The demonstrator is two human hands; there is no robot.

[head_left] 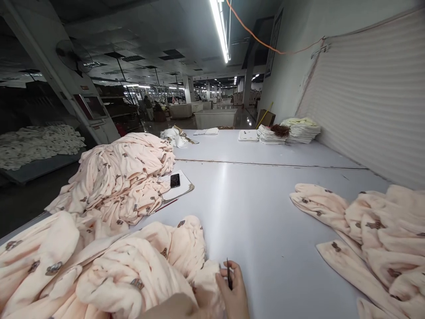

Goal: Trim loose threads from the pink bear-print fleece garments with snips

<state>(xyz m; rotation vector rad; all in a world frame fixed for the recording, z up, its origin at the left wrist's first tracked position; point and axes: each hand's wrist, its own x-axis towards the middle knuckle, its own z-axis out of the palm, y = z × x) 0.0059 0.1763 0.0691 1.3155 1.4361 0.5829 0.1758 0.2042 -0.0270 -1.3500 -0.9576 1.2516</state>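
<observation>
My right hand is at the bottom centre, its fingers closed on a thin dark tool that points upward. It touches the edge of a pink fleece garment with small brown prints, bunched on the white table in front of me. Part of my left hand or forearm shows at the bottom edge against the same fleece, with its fingers hidden.
A tall heap of the same fleece lies to the left, and another heap to the right. A clipboard with a black phone sits beside the left heap. Folded stacks rest far back by the wall. People work in the distance.
</observation>
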